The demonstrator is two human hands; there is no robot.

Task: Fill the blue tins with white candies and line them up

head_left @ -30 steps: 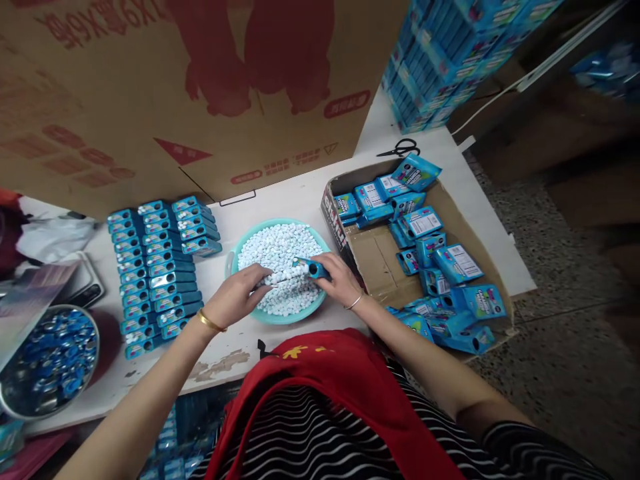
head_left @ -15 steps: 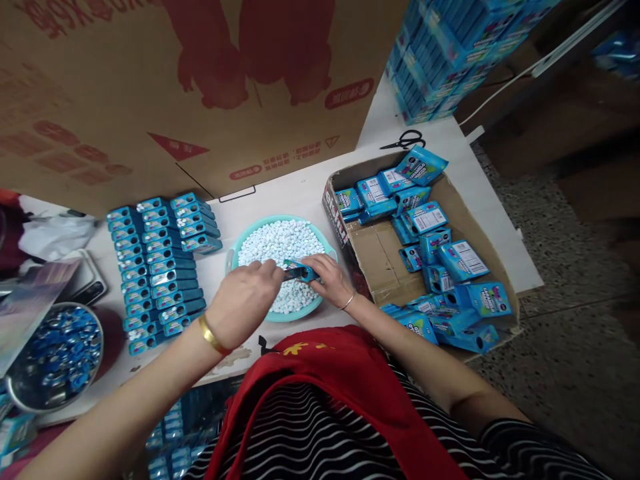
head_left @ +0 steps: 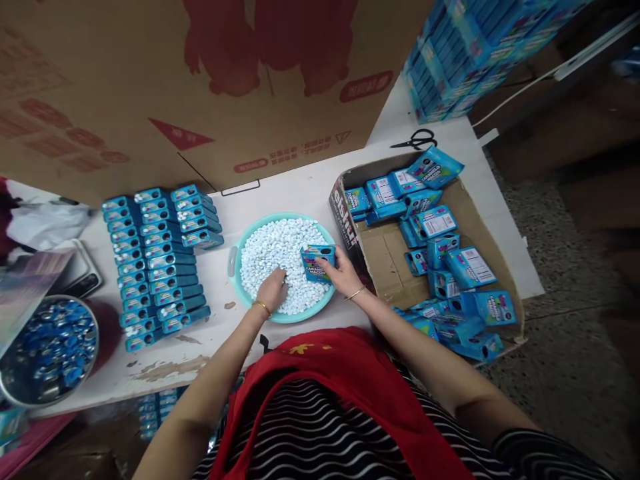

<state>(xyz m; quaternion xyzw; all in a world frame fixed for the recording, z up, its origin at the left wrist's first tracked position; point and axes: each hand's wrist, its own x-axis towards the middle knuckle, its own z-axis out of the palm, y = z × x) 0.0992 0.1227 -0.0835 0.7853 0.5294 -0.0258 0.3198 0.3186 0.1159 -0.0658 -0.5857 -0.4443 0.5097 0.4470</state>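
Note:
A turquoise plastic basin (head_left: pixel 233 261) holds a heap of small pale-blue candies (head_left: pixel 280 243). My left hand (head_left: pixel 271 291) is down at the candies in the middle of the basin, its fingers closed round a small dark scoop-like tool, mostly hidden by the hand and candies. Over the basin's right side, my right hand (head_left: pixel 343 272) grips a blue printed candy box (head_left: pixel 316 264), tilted, its front panel facing up. The thumb lies across the front of this box.
Rows of blue boxes (head_left: pixel 173 267) stand left of the basin. A shallow carton (head_left: pixel 385 260) with loose blue boxes is at the right, scissors (head_left: pixel 416 140) behind it. A metal bowl (head_left: pixel 93 347) of blue pieces sits far left. A large cardboard box (head_left: pixel 300 127) blocks the back.
My left hand has moved from the box's opening down into the candies. My right hand has shifted slightly right and turned the box so its front shows.

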